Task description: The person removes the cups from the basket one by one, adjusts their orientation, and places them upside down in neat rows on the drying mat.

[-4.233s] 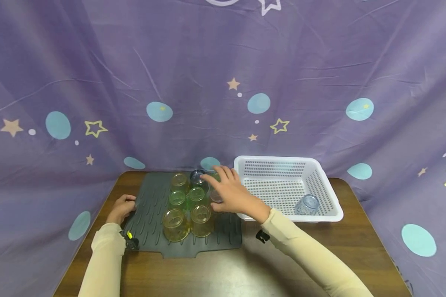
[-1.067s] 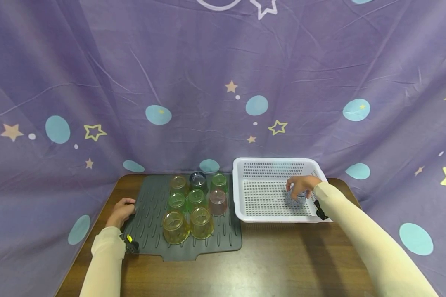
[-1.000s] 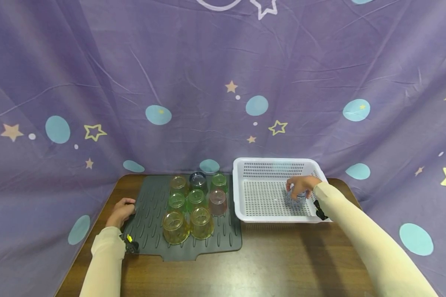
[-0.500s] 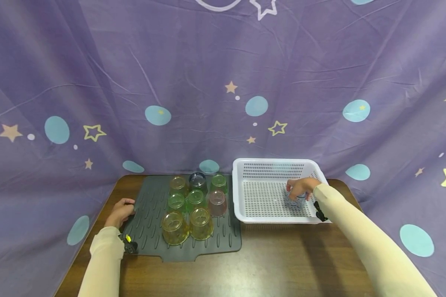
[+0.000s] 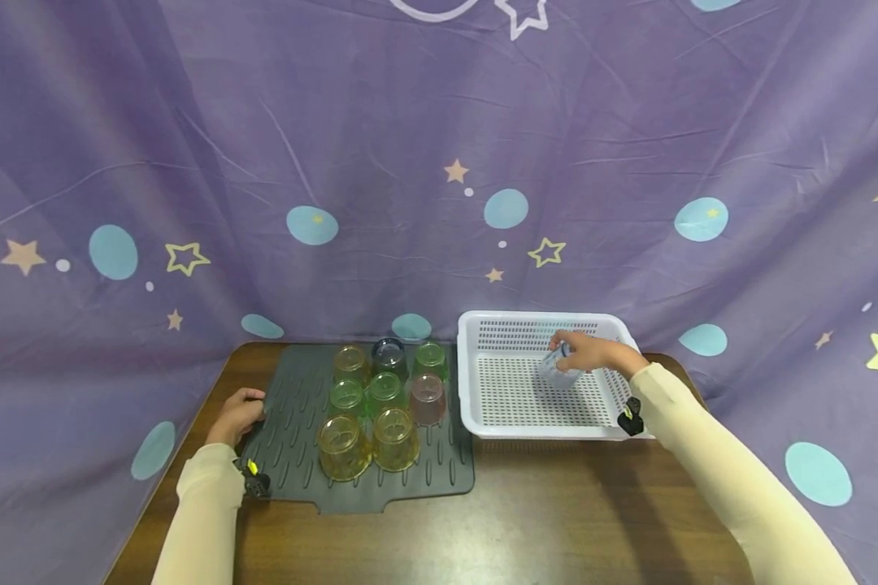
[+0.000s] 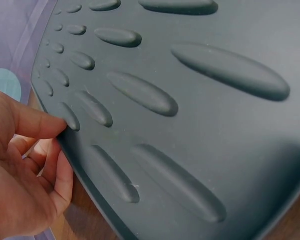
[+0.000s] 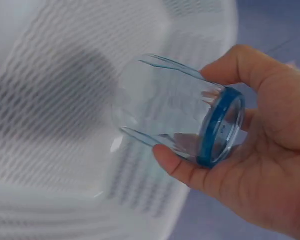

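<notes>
In the head view my right hand point(image 5: 584, 353) grips a clear bluish glass point(image 5: 558, 370) over the inside of the white basket point(image 5: 534, 434). The right wrist view has the glass point(image 7: 164, 102) tilted, its blue-tinted thick base toward the palm, thumb and fingers on opposite sides. My left hand point(image 5: 237, 413) is at the left edge of the dark grey drying mat point(image 5: 300, 422). Up close, the left thumb point(image 6: 42, 125) lies on the mat's rim while the other fingers curl below it. Upside-down glasses stand on the mat: amber glasses point(image 5: 344, 447), green glasses point(image 5: 386, 396), a dark blue glass point(image 5: 389, 357) and a pinkish glass point(image 5: 428, 398).
The wooden table point(image 5: 497, 520) shows in front of the mat and basket. A purple patterned curtain point(image 5: 410, 268) hangs right behind the table. The basket's perforated walls rise around the right hand's glass.
My right hand first left the glasses on the mat and reached into the basket. It has since lifted and tilted the bluish glass, moving it slightly left. The left hand stays put.
</notes>
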The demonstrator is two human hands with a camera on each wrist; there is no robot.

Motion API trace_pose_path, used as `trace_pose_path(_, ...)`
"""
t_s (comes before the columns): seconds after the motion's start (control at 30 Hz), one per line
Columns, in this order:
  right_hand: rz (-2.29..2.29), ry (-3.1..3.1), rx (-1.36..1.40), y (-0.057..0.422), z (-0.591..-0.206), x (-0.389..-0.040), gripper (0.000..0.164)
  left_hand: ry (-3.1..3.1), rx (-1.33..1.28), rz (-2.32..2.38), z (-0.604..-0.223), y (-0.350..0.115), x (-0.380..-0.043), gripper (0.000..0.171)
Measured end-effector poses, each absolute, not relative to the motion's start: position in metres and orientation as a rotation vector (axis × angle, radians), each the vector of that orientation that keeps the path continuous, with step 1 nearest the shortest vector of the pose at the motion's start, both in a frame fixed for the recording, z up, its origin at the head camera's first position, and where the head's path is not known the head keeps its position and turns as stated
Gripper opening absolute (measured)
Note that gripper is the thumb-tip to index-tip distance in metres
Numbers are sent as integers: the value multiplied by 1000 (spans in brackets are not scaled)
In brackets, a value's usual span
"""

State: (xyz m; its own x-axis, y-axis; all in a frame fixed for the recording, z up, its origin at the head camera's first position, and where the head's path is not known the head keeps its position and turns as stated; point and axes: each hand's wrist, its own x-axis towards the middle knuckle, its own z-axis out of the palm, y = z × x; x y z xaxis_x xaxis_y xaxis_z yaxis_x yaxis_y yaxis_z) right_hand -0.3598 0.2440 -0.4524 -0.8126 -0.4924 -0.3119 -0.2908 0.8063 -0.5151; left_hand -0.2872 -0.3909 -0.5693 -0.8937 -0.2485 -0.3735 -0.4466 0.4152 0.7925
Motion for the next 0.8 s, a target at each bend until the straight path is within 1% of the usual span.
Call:
trace_pose_path(0.1, -752, 2648, -726, 229, -437, -350, 43, 2478, -608, 1472, -569, -391, -288, 52)
trace_pose_path(0.27, -894, 2739, -849, 195, -413, -326, 49, 2477, -603, 1476, -570, -392, -287, 52)
trace_pose_path(0.4, -913, 2798, -934, 169, -403, -307, 54, 2472, -594, 1481, -572, -392, -286, 53)
trace_pose_path(0.53, -853, 2895, -1062, 146, -400, -290, 55, 2470, -601, 1492, -574, -393, -287, 54)
trace_pose_path(0.8, -657, 3028, -1436, 110, -408, -266, 53, 2502, -610, 1453, -572, -393, -287, 54)
